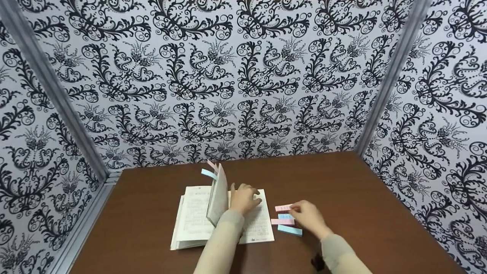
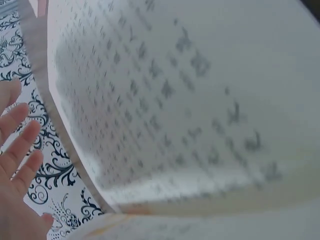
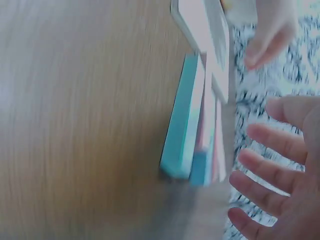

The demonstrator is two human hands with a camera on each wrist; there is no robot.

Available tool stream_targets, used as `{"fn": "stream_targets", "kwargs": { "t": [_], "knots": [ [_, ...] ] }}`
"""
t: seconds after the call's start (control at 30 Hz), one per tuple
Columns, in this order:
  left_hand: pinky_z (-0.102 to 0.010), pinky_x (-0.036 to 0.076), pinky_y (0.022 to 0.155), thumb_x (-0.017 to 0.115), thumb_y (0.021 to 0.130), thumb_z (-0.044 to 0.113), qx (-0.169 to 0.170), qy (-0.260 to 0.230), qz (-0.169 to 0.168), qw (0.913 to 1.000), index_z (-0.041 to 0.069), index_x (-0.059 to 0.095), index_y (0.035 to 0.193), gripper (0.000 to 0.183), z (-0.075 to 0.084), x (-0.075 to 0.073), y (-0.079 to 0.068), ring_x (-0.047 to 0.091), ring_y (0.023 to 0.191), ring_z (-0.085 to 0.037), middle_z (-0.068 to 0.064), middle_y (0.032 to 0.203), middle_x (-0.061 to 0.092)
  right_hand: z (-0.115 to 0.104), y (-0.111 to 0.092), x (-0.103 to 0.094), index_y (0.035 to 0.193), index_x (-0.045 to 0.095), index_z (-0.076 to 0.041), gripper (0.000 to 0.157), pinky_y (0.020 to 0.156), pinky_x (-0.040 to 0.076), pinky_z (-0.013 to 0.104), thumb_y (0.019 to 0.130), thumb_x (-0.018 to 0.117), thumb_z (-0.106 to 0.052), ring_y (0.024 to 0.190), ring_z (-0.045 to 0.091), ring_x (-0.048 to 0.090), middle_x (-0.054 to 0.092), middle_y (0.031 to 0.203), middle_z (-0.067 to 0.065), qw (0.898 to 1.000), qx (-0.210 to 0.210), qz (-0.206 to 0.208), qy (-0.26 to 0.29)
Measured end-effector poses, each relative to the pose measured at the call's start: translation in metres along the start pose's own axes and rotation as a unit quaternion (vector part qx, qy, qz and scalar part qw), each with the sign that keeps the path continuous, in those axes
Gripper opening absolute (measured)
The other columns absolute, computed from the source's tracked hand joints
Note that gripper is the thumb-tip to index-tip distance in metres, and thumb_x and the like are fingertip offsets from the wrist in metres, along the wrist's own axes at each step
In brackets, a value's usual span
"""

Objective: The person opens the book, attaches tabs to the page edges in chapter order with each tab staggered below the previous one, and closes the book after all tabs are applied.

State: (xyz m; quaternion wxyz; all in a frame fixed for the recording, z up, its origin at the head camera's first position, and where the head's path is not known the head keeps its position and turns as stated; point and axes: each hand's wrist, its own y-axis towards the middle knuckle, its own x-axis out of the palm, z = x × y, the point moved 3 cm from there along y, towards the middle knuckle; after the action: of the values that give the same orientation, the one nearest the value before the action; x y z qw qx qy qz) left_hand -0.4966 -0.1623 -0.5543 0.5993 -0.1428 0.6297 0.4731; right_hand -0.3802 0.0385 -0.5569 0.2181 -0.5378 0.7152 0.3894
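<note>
An open book (image 1: 196, 217) lies on the table, with a block of its pages (image 1: 218, 199) standing up near the middle. A blue tab (image 1: 209, 174) and a pink tab (image 1: 211, 164) stick out from the top of those pages. My left hand (image 1: 243, 198) is over the right-hand page, its fingers spread in the left wrist view beside a blurred printed page (image 2: 130, 100). To the book's right lie several pink and blue sticky-note strips, including a teal one (image 1: 290, 230). My right hand (image 1: 309, 217) reaches the farthest pink strip (image 1: 282, 208), fingertips overlapping its end; in the right wrist view the fingers are apart.
The brown wooden table (image 1: 342, 182) runs back to a wall (image 1: 243, 76) covered in black-and-white scroll pattern. Similar patterned panels stand at left and right, joined by grey metal posts (image 1: 388, 87). A small dark object (image 1: 317, 262) shows by the right sleeve.
</note>
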Motion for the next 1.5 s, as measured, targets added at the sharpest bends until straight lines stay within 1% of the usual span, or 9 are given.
{"fn": "stream_targets", "kwargs": {
  "t": [0.1, 0.2, 0.33, 0.43, 0.63, 0.9, 1.1, 1.37, 1.5],
  "knots": [
    [-0.068, 0.022, 0.104, 0.072, 0.078, 0.036, 0.014, -0.011, -0.01, 0.9998, 0.023, 0.077, 0.094, 0.022, 0.005, 0.004, 0.001, 0.056, 0.11, -0.02, 0.005, 0.103, 0.07, 0.016, 0.003, -0.005, 0.1, 0.072, 0.003, 0.018, 0.083, 0.05, 0.05, 0.085, 0.069, -0.008, 0.094, 0.034, 0.062, 0.067, 0.097, 0.014, 0.998, 0.045, 0.024, 0.034],
    [-0.069, 0.018, 0.105, 0.072, 0.078, 0.036, 0.023, -0.02, -0.025, 0.9992, 0.024, 0.077, 0.095, 0.021, 0.012, 0.005, 0.003, 0.054, 0.113, -0.019, 0.007, 0.104, 0.069, 0.028, 0.005, -0.006, 0.102, 0.07, 0.006, 0.022, 0.08, 0.051, 0.049, 0.084, 0.068, -0.006, 0.091, 0.033, 0.063, 0.069, 0.097, 0.016, 0.995, 0.07, 0.032, 0.063],
    [-0.07, 0.014, 0.106, 0.074, 0.079, 0.039, 0.033, -0.026, -0.047, 0.998, 0.025, 0.077, 0.096, 0.023, 0.021, 0.008, 0.004, 0.052, 0.117, -0.018, 0.008, 0.106, 0.068, 0.04, 0.006, -0.005, 0.106, 0.068, 0.009, 0.025, 0.079, 0.052, 0.047, 0.085, 0.067, -0.005, 0.09, 0.031, 0.064, 0.069, 0.098, 0.018, 0.99, 0.11, 0.014, 0.091],
    [-0.071, 0.014, 0.105, 0.075, 0.077, 0.042, 0.044, -0.027, -0.053, 0.9973, 0.026, 0.077, 0.094, 0.023, 0.026, 0.012, 0.005, 0.051, 0.117, -0.018, 0.009, 0.106, 0.068, 0.046, 0.006, -0.004, 0.107, 0.067, 0.01, 0.026, 0.083, 0.051, 0.049, 0.086, 0.066, -0.005, 0.096, 0.036, 0.063, 0.068, 0.102, 0.02, 0.986, 0.132, -0.006, 0.101],
    [-0.072, 0.016, 0.104, 0.075, 0.075, 0.043, 0.064, -0.018, -0.045, 0.9968, 0.033, 0.077, 0.087, 0.016, 0.032, 0.024, 0.004, 0.052, 0.113, -0.016, 0.013, 0.098, 0.066, 0.047, 0.007, -0.002, 0.106, 0.069, 0.008, 0.025, 0.087, 0.049, 0.052, 0.086, 0.067, -0.006, 0.104, 0.041, 0.06, 0.066, 0.107, 0.023, 0.985, 0.134, -0.025, 0.102],
    [-0.073, 0.017, 0.103, 0.077, 0.073, 0.042, 0.077, -0.006, -0.045, 0.996, 0.033, 0.078, 0.092, 0.021, 0.043, 0.028, 0.003, 0.052, 0.113, -0.016, 0.012, 0.1, 0.067, 0.046, 0.008, 0.0, 0.105, 0.069, 0.006, 0.024, 0.085, 0.049, 0.05, 0.085, 0.069, -0.007, 0.102, 0.037, 0.061, 0.067, 0.105, 0.02, 0.984, 0.139, -0.028, 0.108],
    [-0.073, 0.018, 0.102, 0.078, 0.072, 0.043, 0.079, -0.006, -0.047, 0.9958, 0.033, 0.078, 0.09, 0.02, 0.045, 0.031, 0.002, 0.051, 0.115, -0.016, 0.012, 0.1, 0.067, 0.046, 0.007, 0.0, 0.105, 0.069, 0.006, 0.023, 0.086, 0.049, 0.051, 0.087, 0.068, -0.008, 0.101, 0.036, 0.061, 0.067, 0.104, 0.018, 0.983, 0.138, -0.037, 0.115],
    [-0.072, 0.013, 0.104, 0.076, 0.073, 0.034, 0.083, -0.029, -0.023, 0.9958, 0.027, 0.077, 0.077, 0.008, 0.045, 0.029, 0.005, 0.052, 0.111, -0.013, 0.013, 0.096, 0.067, 0.047, 0.009, -0.001, 0.106, 0.069, 0.005, 0.022, 0.085, 0.05, 0.05, 0.087, 0.068, -0.008, 0.101, 0.036, 0.061, 0.068, 0.104, 0.016, 0.981, 0.143, -0.039, 0.124],
    [-0.07, 0.011, 0.106, 0.077, 0.074, 0.033, 0.075, -0.04, -0.025, 0.9961, 0.024, 0.076, 0.076, 0.009, 0.043, 0.028, 0.005, 0.052, 0.111, -0.012, 0.014, 0.097, 0.067, 0.049, 0.009, -0.001, 0.105, 0.07, 0.005, 0.022, 0.085, 0.05, 0.049, 0.087, 0.068, -0.008, 0.1, 0.036, 0.062, 0.068, 0.103, 0.016, 0.981, 0.145, -0.042, 0.12]
  ]
}}
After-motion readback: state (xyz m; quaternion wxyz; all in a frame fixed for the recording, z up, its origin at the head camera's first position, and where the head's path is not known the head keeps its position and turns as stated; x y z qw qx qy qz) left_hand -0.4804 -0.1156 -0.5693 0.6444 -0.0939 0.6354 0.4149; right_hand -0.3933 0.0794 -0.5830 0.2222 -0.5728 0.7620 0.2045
